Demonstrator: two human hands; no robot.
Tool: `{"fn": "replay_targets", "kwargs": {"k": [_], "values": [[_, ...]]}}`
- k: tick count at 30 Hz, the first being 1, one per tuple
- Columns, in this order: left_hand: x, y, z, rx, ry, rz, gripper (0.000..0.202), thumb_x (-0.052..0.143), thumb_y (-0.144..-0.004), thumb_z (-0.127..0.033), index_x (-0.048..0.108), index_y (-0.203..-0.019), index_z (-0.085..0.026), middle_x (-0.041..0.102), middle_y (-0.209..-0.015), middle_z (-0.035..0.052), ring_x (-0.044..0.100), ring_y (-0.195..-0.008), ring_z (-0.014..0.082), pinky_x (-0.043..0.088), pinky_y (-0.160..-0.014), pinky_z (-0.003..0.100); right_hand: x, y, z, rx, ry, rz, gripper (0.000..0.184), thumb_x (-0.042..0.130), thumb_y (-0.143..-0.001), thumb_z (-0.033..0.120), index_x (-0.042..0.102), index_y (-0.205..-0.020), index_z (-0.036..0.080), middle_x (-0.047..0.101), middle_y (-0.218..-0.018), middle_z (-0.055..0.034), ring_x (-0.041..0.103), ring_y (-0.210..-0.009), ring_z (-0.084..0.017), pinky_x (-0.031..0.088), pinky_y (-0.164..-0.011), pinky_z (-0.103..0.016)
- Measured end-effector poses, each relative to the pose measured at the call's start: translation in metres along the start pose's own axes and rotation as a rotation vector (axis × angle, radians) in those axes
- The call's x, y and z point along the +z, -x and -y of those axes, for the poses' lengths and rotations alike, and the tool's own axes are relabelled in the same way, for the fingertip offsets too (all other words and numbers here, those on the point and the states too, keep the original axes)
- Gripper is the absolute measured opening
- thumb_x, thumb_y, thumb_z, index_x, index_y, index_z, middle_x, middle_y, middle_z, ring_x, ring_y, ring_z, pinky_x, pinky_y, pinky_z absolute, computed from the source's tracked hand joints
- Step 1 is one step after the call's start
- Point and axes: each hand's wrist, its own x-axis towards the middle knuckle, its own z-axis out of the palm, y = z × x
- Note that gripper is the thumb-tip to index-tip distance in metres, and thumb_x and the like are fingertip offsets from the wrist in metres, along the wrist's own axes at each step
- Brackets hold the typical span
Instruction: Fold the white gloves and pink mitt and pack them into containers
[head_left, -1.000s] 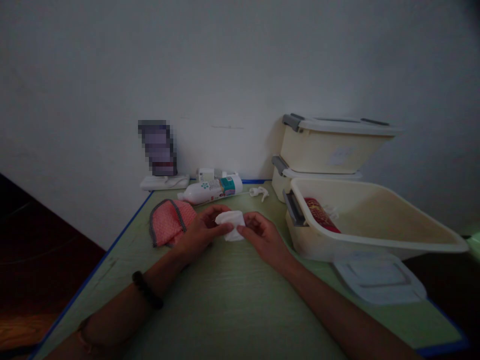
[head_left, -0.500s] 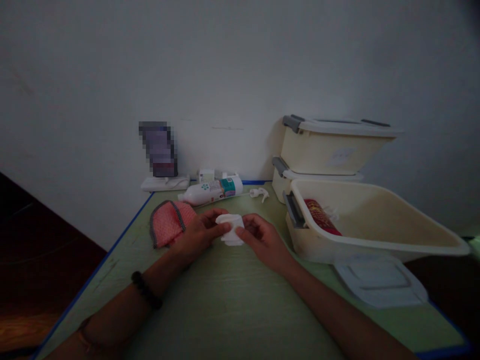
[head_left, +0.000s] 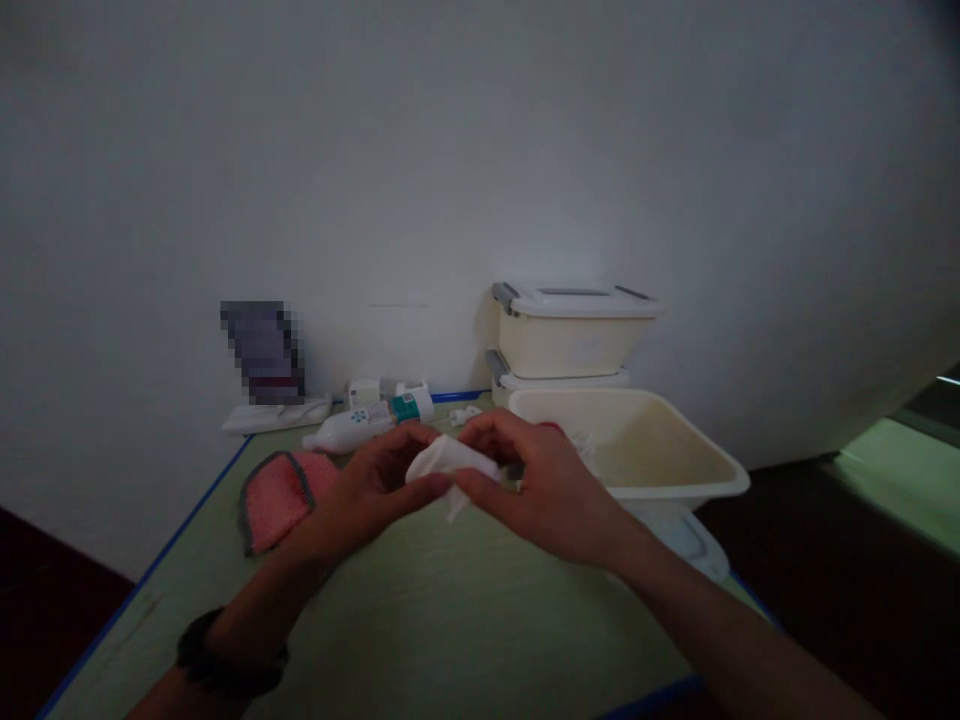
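Wall [head_left: 480, 150], pale, matte and smooth, fills the upper half of the view. Below it lies the table [head_left: 420, 620], flat, covered in a light green sheet with a faint grain and bound by a thin blue edge.

At the far right of the table an open tub [head_left: 660, 465] of cream plastic stands with rounded corners and a rolled rim. Behind it, against the wall, two lidded boxes [head_left: 574, 335] of the same cream plastic are stacked, each with grey clips at the ends. A flat pale lid [head_left: 686, 535] with a raised panel lies on the table just in front of the tub.

The left hand [head_left: 360, 495], a dark band [head_left: 225, 655] round its wrist, and the right hand [head_left: 547, 490] meet over the middle of the table. Left of them lies a pink mesh pouch [head_left: 277, 495], soft and rounded, with a grey zip border. Beyond it a white plastic bottle [head_left: 367, 425] with a teal label lies on its side.

Between the hands is a white cloth [head_left: 450, 465], soft and crumpled, held clear above the table near the tub's front corner. Both hands' fingers [head_left: 487, 432] are closed narrowly on it, thumb against fingertips at either end.
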Motion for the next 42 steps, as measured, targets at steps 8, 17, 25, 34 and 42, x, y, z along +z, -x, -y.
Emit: {"fn": "replay_targets", "kwargs": {"k": [8, 17, 25, 34, 42], "values": [[0.055, -0.066, -0.027, 0.203, -0.598, 0.172, 0.02, 0.058, -0.078, -0.033, 0.064, -0.09, -0.019, 0.066, -0.079, 0.001, 0.057, -0.069, 0.0156, 0.042, -0.065, 0.025, -0.089, 0.011, -0.031, 0.147, -0.162, 0.17, 0.01, 0.052, -0.079, 0.022, 0.051, -0.089, 0.02, 0.061, -0.082, -0.0012, 0.058, -0.074, -0.013, 0.046, -0.064, -0.027], [0.091, -0.107, 0.0, 0.396, -0.638, 0.193, 0.016, 0.061, -0.077, -0.026, 0.066, -0.092, -0.022, 0.064, -0.088, 0.002, 0.058, -0.078, 0.0165, 0.043, -0.069, 0.025, -0.133, 0.016, -0.06, 0.296, -0.189, 0.3, 0.01, 0.058, -0.075, 0.023, 0.048, -0.075, 0.02, 0.05, -0.07, 0.0039, 0.047, -0.064, -0.01, 0.038, -0.057, -0.023], [0.095, -0.104, 0.012, 0.242, -0.645, 0.114, 0.014, 0.063, -0.074, -0.026, 0.062, -0.088, -0.022, 0.065, -0.08, -0.0002, 0.06, -0.07, 0.0155, 0.044, -0.063, 0.025, -0.137, 0.015, -0.08, 0.43, -0.285, 0.379, 0.022, 0.064, -0.072, 0.028, 0.051, -0.089, 0.022, 0.06, -0.077, 0.0022, 0.054, -0.068, -0.011, 0.04, -0.057, -0.024], [0.095, -0.099, 0.009, 0.258, -0.578, 0.216, 0.036, 0.06, -0.077, -0.029, 0.051, -0.111, -0.023, 0.06, -0.109, 0.0047, 0.058, -0.094, 0.0182, 0.046, -0.077, 0.028, -0.137, 0.01, -0.08, 0.375, -0.076, 0.324, 0.034, 0.07, -0.066, 0.039, 0.053, -0.089, 0.02, 0.057, -0.077, 0.002, 0.051, -0.065, -0.011, 0.039, -0.055, -0.022], [0.095, -0.104, 0.004, 0.109, -0.536, 0.173, 0.016, 0.058, -0.075, -0.025, 0.059, -0.09, -0.018, 0.066, -0.084, 0.0011, 0.06, -0.073, 0.0154, 0.045, -0.062, 0.023, -0.138, 0.005, -0.064, 0.365, 0.051, 0.291, 0.037, 0.07, -0.063, 0.045, 0.053, -0.081, 0.018, 0.053, -0.069, 0.0041, 0.046, -0.06, -0.009, 0.034, -0.051, -0.02]]}}
